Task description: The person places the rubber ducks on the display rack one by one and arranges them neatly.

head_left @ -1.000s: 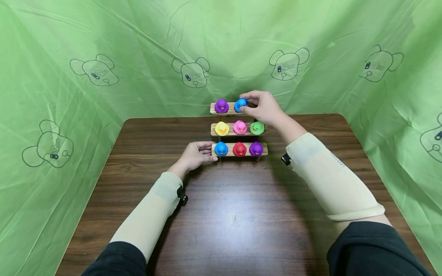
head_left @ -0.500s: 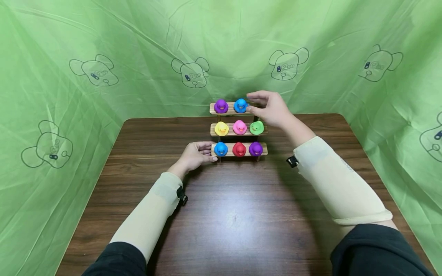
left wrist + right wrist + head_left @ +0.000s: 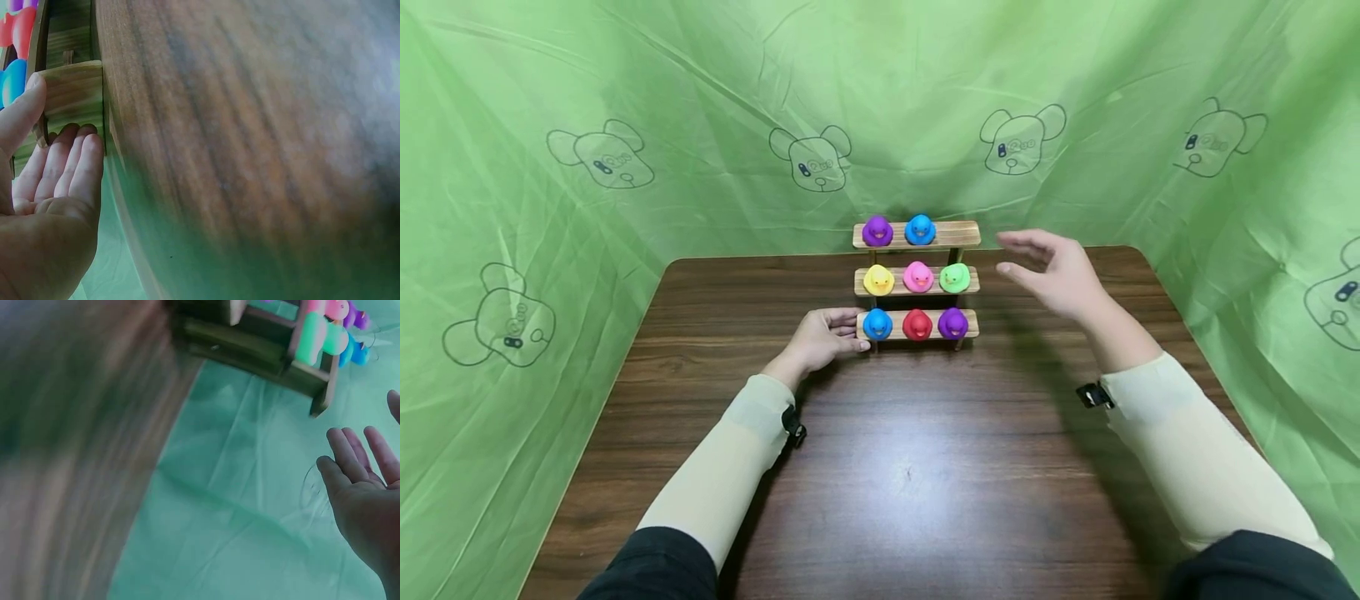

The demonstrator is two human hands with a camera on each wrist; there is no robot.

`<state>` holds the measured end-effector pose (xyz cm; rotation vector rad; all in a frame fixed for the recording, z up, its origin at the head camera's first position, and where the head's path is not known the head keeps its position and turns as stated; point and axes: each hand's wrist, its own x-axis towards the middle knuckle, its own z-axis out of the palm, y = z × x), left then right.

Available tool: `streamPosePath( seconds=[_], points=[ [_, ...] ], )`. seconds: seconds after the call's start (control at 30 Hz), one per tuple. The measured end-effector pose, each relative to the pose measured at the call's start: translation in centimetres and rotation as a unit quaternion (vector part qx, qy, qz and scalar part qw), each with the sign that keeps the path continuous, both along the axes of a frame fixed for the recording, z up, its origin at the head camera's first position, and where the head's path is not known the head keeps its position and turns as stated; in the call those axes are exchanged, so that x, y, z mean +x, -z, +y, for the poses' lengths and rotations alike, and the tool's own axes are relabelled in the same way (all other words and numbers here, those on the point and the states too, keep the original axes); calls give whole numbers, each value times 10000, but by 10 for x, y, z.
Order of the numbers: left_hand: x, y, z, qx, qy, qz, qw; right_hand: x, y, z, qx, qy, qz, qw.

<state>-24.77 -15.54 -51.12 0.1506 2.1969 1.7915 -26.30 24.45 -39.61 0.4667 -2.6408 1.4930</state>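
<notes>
A three-tier wooden display rack [image 3: 966,233] holds small rubber ducks. My left hand [image 3: 822,340] grips its lower left end, thumb at the front beside the blue duck [image 3: 877,324]; in the left wrist view the fingers [image 3: 78,165] reach along the rack's side board. On the bottom tier a red duck [image 3: 917,325] and a purple duck [image 3: 952,323] follow. Yellow [image 3: 878,280], pink [image 3: 918,278] and green ducks [image 3: 955,277] fill the middle tier. A purple duck [image 3: 877,232] and a blue duck [image 3: 921,229] sit up top. My right hand [image 3: 1060,271], holding nothing, is right of the rack.
The rack stands near the far edge of a dark wooden table [image 3: 910,467]. Green cloth [image 3: 917,100] printed with bear-like heads hangs behind and at both sides. The top tier's right end is bare wood.
My right hand has let go of the top-tier blue duck and drawn off to the right, away from the rack. My left hand has stayed at the rack's lower left end.
</notes>
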Motion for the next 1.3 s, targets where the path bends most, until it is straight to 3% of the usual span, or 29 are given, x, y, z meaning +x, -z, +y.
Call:
streamPosePath(
  seconds=[0.33, 0.57, 0.8, 1.1, 1.3],
  points=[
    [-1, 3, -1, 39, 29, 71, 10000, 47, 32, 66, 8, 573, -48, 9983],
    [0, 1, -2, 13, 14, 10, 10000, 77, 51, 97, -95, 865, -348, 9956],
    [2, -2, 0, 103, 57, 7, 9999, 99, 69, 126, -6, 1033, -541, 9932],
    [0, 0, -1, 43, 40, 26, 10000, 122, 89, 149, 257, 1181, -1119, 9863],
    [0, 1, -2, 20, 59, 65, 10000, 136, 101, 162, 900, 986, -1178, 9840]
  ],
)
